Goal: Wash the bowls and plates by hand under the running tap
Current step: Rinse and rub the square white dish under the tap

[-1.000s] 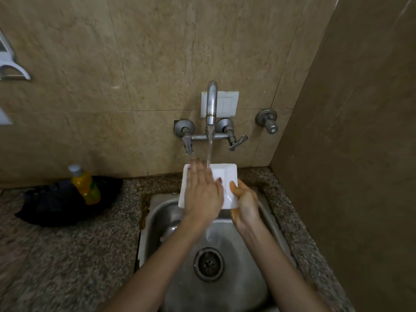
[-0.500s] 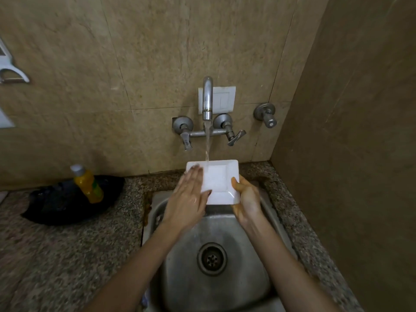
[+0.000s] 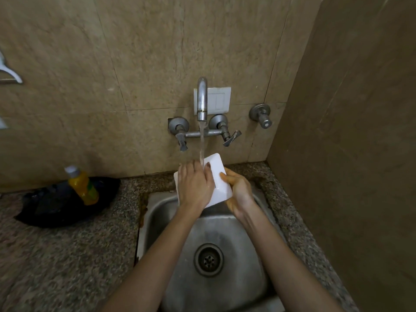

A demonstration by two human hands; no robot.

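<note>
A white square plate point(image 3: 219, 176) is held tilted over the back of the steel sink point(image 3: 247, 278), under the water stream point(image 3: 202, 147) that falls from the wall tap point(image 3: 202, 97). My right hand point(image 3: 239, 191) grips the plate's right lower edge, thumb on top. My left hand point(image 3: 195, 184) lies flat on the plate's left half, fingers spread and pointing to the wall, covering much of it. The water lands at my left fingertips.
A yellow liquid bottle point(image 3: 82, 185) with a white cap stands on a black bag point(image 3: 63, 206) on the speckled granite counter point(image 3: 67, 255) to the left. The drain point(image 3: 209, 259) sits mid-sink. A side wall point(image 3: 349, 154) closes the right.
The plate has turned from flat and square-on to tilted with one corner up toward the tap. My left hand has slid back over its left half.
</note>
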